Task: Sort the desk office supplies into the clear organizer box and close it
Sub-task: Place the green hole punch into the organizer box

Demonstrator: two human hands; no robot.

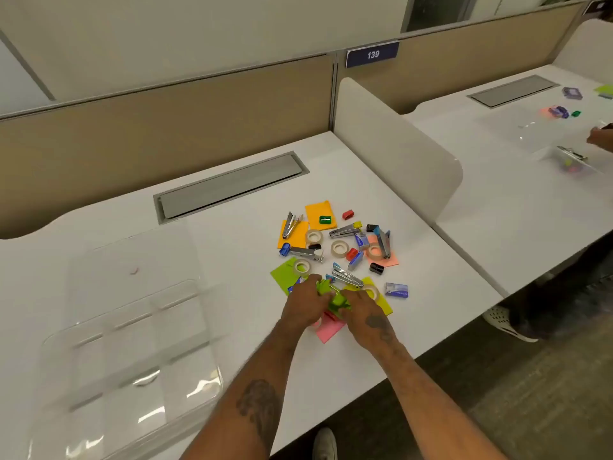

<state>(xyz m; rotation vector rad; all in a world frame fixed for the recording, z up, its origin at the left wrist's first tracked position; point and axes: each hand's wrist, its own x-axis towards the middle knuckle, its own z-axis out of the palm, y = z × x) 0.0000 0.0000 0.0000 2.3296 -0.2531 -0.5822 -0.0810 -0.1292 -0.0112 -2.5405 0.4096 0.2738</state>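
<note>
Your left hand (303, 305) and right hand (366, 310) both curl their fingers round a bright green thing (328, 295) near the front edge of the desk (232, 267), at the near side of the pile of supplies (338, 247). The clear box (116, 311) sits open at the front left corner.

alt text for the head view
The left hand and right hand grip a green item amid staplers, tape rolls and sticky notes on a white desk; the clear organizer box lies open at left.
</note>
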